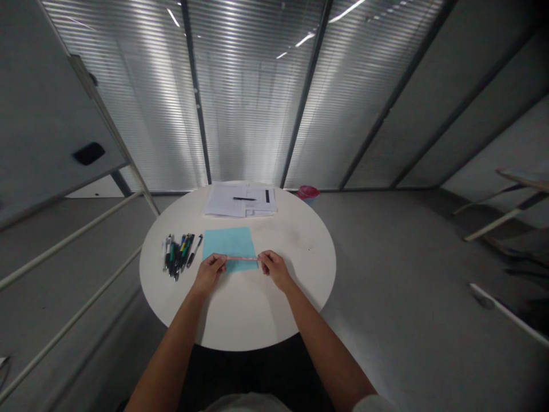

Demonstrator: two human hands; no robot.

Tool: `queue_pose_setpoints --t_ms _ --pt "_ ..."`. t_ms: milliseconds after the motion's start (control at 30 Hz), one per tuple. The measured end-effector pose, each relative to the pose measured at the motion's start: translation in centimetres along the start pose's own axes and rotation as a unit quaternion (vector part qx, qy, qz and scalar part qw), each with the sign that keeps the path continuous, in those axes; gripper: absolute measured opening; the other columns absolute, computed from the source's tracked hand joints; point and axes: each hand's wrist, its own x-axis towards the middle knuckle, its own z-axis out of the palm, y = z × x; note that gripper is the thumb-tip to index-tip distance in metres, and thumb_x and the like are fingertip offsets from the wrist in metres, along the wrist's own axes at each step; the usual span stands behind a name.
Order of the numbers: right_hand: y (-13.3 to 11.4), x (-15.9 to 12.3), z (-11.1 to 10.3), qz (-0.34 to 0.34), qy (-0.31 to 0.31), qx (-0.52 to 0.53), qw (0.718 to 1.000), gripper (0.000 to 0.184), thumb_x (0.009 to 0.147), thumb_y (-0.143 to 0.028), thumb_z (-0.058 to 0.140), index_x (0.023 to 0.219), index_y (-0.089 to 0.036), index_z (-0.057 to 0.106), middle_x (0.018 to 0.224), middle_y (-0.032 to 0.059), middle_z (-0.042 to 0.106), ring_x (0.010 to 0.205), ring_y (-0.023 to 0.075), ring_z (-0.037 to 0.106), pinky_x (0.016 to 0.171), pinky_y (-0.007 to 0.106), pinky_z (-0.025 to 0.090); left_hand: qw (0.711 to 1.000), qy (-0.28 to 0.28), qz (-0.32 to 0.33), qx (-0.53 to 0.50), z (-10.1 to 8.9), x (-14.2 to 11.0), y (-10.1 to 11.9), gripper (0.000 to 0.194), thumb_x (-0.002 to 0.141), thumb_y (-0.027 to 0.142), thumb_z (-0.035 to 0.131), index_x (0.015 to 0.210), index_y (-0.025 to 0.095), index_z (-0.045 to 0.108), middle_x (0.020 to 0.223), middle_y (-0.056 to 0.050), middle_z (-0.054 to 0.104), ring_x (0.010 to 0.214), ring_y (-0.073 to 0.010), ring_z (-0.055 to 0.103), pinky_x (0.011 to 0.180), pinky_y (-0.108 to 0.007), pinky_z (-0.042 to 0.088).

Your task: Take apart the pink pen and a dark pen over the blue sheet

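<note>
A thin pinkish strip [241, 258] stretches level between my two hands; its exact kind is too small to make out. At its left end, my left hand [211, 270] is closed in a pinch. The fingers of my right hand [274, 268] are closed on the other end. Under the strip lies a light blue sheet of paper [229, 240], flat on the round white table [240, 320]. Both hands are just above the sheet's near edge, one toward each side.
Left of the blue sheet lies a pile of several pens [178, 254]. Stacked white papers [225, 200] with a black pen [244, 198] on top lie at the table's far side. A red bin [307, 193] stands on the floor behind, and a whiteboard frame [109, 123] is at left.
</note>
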Motion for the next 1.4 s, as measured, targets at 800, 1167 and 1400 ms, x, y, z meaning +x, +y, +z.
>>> queue_pose_setpoints --t_ms 800,1167,1400 --pt "-0.25 -0.32 0.04 -0.006 -0.006 0.001 1.0 0.038 0.072 -0.05 0.072 0.091 -0.019 0.06 0.057 -0.0048 0.057 0.05 0.0101 0.05 0.05 0.024 0.039 1.0 0.014 0.005 0.008 0.36 -0.04 0.11 0.03 0.067 0.04 0.08 0.072 0.016 0.064 0.062 0.002 0.054 0.059 -0.0091 0.048 0.059 -0.023 0.037" --pt "0.04 -0.38 0.31 0.017 -0.015 -0.022 1.0 0.035 0.079 -0.054 0.061 0.084 -0.019 0.059 0.058 -0.0048 0.057 0.042 0.0079 0.048 0.04 0.021 0.031 1.0 0.012 0.0 -0.002 0.3 0.01 0.07 0.033 0.066 0.04 0.082 0.076 0.015 0.064 0.07 0.0 0.057 0.06 -0.0084 0.049 0.058 -0.022 0.038" --pt "0.03 -0.33 0.33 0.002 -0.012 0.003 1.0 0.038 0.07 -0.051 0.071 0.09 -0.02 0.06 0.056 -0.0059 0.055 0.047 0.0095 0.052 0.046 0.022 0.038 1.0 0.006 -0.004 -0.004 0.39 -0.08 0.24 0.03 0.068 0.039 0.08 0.075 0.015 0.063 0.068 0.001 0.056 0.059 -0.0085 0.049 0.059 -0.023 0.038"
